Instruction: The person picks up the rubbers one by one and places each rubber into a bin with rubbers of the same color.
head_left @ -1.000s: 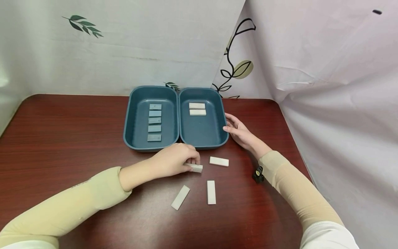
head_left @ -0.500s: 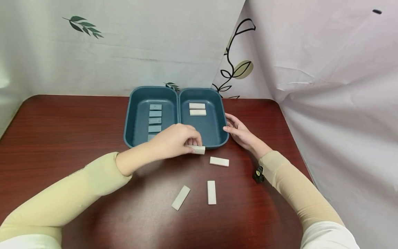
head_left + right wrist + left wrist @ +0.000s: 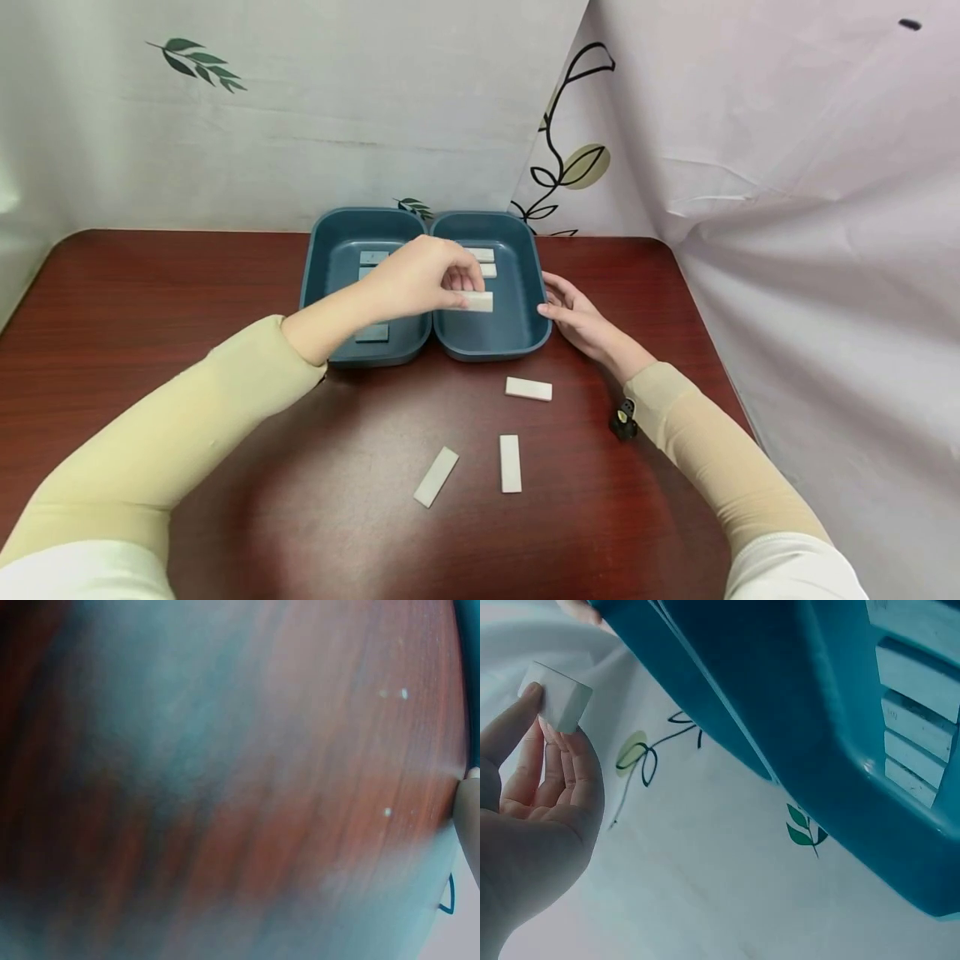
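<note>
Between thumb and fingers my left hand [image 3: 427, 273] pinches a white rectangular block [image 3: 478, 302], held above the right half [image 3: 495, 337] of a blue two-part tray. The left wrist view shows the same white block [image 3: 564, 699] at the fingertips. Two white blocks [image 3: 483, 256] lie side by side at the back of that half. Blue blocks [image 3: 372, 333] line the tray's left half [image 3: 326, 242], partly hidden by my left hand. My right hand [image 3: 588, 323] rests against the tray's right side, thumb at the rim, fingers loosely bent along the outer wall.
Three white blocks lie on the brown table in front of the tray: one crosswise [image 3: 528, 389], an upright-pointing block [image 3: 510, 464] and a slanted block [image 3: 436, 477]. A small black object [image 3: 623, 421] is by my right forearm. Patterned white cloth [image 3: 337, 108] hangs behind.
My left hand has lifted the white block from the table and carried it away from me, over the tray's front rim. The right hand has stayed at the tray's side.
</note>
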`<state>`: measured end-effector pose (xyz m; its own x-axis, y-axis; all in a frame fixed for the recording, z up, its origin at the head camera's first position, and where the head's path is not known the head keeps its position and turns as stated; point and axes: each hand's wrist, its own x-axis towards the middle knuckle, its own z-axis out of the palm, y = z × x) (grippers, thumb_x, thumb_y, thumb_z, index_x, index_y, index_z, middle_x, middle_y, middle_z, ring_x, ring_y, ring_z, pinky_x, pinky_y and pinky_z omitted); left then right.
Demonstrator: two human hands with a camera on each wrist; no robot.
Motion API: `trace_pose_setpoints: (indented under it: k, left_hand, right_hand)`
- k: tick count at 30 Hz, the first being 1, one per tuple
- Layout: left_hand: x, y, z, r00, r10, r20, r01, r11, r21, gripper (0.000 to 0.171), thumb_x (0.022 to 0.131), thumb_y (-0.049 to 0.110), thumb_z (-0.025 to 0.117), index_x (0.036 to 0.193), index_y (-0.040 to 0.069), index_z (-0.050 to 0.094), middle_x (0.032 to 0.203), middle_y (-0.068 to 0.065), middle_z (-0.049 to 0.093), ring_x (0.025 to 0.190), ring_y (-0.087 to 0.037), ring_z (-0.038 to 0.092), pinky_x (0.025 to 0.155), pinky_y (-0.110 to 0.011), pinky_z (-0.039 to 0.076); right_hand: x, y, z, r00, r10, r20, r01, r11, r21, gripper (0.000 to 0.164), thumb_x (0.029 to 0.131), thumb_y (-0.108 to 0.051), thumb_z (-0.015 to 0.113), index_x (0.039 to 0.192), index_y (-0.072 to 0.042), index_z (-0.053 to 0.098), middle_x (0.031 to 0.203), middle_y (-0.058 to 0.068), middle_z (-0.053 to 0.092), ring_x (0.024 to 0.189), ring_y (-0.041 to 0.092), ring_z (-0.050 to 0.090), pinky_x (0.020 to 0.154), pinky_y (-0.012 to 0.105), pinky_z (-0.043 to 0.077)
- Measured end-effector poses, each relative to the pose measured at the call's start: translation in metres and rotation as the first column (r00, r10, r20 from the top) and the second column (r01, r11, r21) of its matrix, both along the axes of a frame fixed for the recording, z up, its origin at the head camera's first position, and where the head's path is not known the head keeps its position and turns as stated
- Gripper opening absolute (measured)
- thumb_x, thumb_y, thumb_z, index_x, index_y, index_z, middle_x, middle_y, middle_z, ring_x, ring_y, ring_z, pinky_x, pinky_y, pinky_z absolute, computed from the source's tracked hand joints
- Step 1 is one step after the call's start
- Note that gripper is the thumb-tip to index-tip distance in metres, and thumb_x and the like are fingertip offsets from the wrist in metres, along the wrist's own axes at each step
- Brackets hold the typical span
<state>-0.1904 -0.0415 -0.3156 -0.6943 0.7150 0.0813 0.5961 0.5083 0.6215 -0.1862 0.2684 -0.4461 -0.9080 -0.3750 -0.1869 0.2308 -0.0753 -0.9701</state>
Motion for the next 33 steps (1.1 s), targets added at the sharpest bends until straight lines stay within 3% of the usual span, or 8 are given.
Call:
trace_pose_setpoints:
  k: [8, 26, 33]
  left_hand:
    - [-0.021, 0.007, -0.001, 1.0, 0.02, 0.001, -0.02, 1.0, -0.02, 0.013, 0.089, 0.003, 0.085, 0.098, 0.01, 0.078, 0.095, -0.008, 0.075, 0.088, -0.023, 0.066, 0.083, -0.037, 0.057]
    - [-0.055, 0.023, -0.01, 0.999, 0.034, 0.023, -0.032, 0.995, -0.094, 0.013, 0.091, 0.0, 0.079, 0.103, 0.004, 0.076, 0.103, -0.014, 0.075, 0.096, -0.027, 0.066, 0.09, -0.04, 0.056]
    - [-0.072, 0.031, -0.023, 0.998, 0.022, 0.051, -0.015, 0.991, -0.133, 0.011, 0.092, 0.0, 0.079, 0.103, 0.003, 0.075, 0.105, -0.015, 0.074, 0.097, -0.027, 0.065, 0.09, -0.039, 0.055]
  right_hand:
    - [0.0, 0.002, 0.001, 1.0, 0.0, 0.01, 0.0, 1.0, 0.025, 0.07, 0.104, 0.006, 0.048, 0.167, -0.005, 0.022, 0.14, -0.009, 0.054, 0.128, 0.004, 0.054, 0.107, 0.016, 0.046]
    - [-0.001, 0.001, 0.002, 1.0, 0.0, 0.011, -0.001, 1.0, 0.031, 0.069, 0.104, 0.005, 0.048, 0.167, -0.006, 0.024, 0.144, -0.005, 0.052, 0.13, 0.005, 0.053, 0.108, 0.017, 0.045]
    - [0.0, 0.001, 0.002, 1.0, 0.002, 0.008, -0.002, 0.999, 0.035, 0.07, 0.104, 0.005, 0.049, 0.167, -0.006, 0.023, 0.149, -0.001, 0.05, 0.132, 0.006, 0.052, 0.109, 0.017, 0.044]
